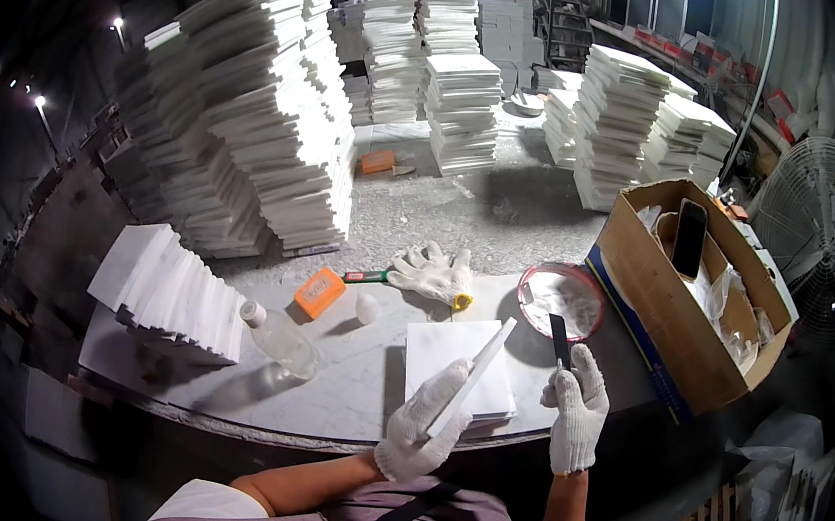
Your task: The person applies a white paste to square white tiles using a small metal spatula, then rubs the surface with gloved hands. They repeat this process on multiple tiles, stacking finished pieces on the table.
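Note:
My left hand (418, 431), in a white knitted glove, grips a thin white tile (475, 375) tilted up on edge. Below that tile, a low stack of white square tiles (439, 348) lies on the marble-patterned tabletop (363, 411). In my gloved right hand (579, 412), a tool with a flat black blade (559, 334) points upward; its handle is mostly hidden by the fingers. Just beyond the blade sits a round red-rimmed tub (522, 321) with white material inside.
To the left stand a clear bottle (284, 340), an orange block (319, 293) and a fanned row of tiles (173, 297). A spare glove (433, 274) lies ahead. An open cardboard box (629, 256) holding a phone (689, 238) is at right. Tall tile stacks (271, 116) rise behind.

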Available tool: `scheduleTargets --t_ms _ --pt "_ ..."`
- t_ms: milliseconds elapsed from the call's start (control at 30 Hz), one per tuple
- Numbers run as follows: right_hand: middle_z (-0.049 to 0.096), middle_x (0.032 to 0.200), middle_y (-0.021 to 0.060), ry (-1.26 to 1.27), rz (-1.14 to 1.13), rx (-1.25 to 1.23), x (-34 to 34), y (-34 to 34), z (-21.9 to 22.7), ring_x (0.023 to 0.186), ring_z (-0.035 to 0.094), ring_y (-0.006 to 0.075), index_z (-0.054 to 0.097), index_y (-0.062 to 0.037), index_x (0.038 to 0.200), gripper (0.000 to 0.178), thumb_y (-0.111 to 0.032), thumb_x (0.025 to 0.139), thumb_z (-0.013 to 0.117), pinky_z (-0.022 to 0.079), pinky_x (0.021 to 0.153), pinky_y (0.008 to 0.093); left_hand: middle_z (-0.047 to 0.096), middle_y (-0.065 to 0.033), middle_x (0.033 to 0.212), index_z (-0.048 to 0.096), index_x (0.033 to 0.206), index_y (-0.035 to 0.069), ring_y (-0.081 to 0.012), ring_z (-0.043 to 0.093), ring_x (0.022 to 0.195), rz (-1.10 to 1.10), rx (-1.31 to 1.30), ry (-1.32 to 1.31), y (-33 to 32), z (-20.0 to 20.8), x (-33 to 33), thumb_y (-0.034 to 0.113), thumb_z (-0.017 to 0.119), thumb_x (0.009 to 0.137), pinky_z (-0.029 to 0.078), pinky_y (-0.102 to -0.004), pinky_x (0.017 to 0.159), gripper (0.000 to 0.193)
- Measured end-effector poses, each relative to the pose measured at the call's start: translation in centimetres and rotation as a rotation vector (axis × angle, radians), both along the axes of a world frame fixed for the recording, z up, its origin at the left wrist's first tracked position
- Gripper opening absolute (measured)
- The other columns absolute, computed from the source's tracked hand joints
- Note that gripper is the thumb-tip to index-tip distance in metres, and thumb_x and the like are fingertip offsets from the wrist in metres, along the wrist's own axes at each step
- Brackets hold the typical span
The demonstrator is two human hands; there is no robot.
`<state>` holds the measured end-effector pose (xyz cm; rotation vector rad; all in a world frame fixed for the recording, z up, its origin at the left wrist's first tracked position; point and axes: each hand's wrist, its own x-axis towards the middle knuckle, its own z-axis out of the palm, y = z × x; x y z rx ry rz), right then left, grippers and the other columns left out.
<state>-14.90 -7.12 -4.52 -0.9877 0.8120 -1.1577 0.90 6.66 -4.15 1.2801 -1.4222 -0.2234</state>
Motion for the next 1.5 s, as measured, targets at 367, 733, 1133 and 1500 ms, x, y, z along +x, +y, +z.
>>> scheduleTargets --t_ms 367,733,1133,1500 --pt "0.067 0.104 0.0070 -0.054 -0.005 0.010 0.6 -2.0 -1.5 0.074 0.062 0.0092 0.057 0.0044 0.131 0.036 -0.005 0.096 0.060 0.053 0.065 0.0227 0.049 -0.0243 0.141 0.038 0.145 -0.004 -0.0334 0.052 0.129 0.046 0.015 -0.096 0.4 -0.2 -0.7 -0.005 0.057 0.090 0.040 -0.0391 0.108 0.058" --pt "0.070 0.103 0.0070 0.000 0.105 -0.084 1.9 -3.0 1.6 0.072 0.063 0.0072 0.065 0.0001 0.123 0.030 -0.007 0.094 0.064 0.053 0.064 0.0208 0.044 -0.0260 0.146 0.034 0.146 -0.007 -0.0342 0.042 0.137 0.024 0.084 -0.167 0.2 -0.3 -0.6 -0.006 0.050 0.093 0.033 -0.0438 0.114 0.056" --pt "0.067 0.099 0.0063 0.103 0.206 -0.241 3.0 -2.4 3.3 0.074 0.063 0.0078 0.067 0.0017 0.117 0.026 -0.006 0.093 0.064 0.053 0.066 0.0217 0.046 -0.0290 0.142 0.038 0.145 -0.006 -0.0417 0.048 0.130 0.024 0.094 -0.183 0.0 -0.2 -0.9 0.001 0.058 0.090 0.038 -0.0452 0.109 0.058" --pt "0.067 0.088 0.0087 0.211 0.054 -0.459 3.0 -2.1 2.6 0.066 0.061 0.0119 0.070 -0.0010 0.113 0.024 -0.001 0.089 0.065 0.050 0.063 0.0260 0.047 -0.0296 0.140 0.034 0.143 -0.013 -0.0406 0.048 0.129 0.013 0.133 -0.319 -0.2 0.6 -1.6 -0.003 0.052 0.092 0.035 -0.0458 0.111 0.055"
